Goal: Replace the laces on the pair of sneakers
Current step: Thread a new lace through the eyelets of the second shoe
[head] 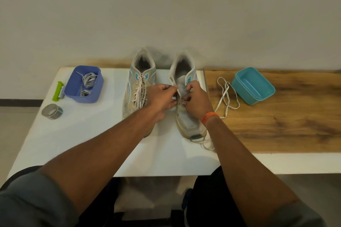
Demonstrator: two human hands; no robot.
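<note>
Two worn white sneakers with teal marks stand side by side, toes toward me. The left sneaker (135,86) is laced with a speckled white lace. The right sneaker (184,79) has its upper eyelets bare. My left hand (162,97) pinches the shoe's left eyelet flap near the tongue. My right hand (196,100), with an orange band at the wrist, pinches a lace end at an eyelet on the right side. A loose white lace (226,96) lies on the wood to the right, and part of it trails by the toe.
A purple bin (84,84) holding several grey laces sits at the left on the white table (77,134). Beside it lie a green tool (58,91) and a tape roll (52,111). A teal tub (252,85) rests on the wooden board (286,125) at the right.
</note>
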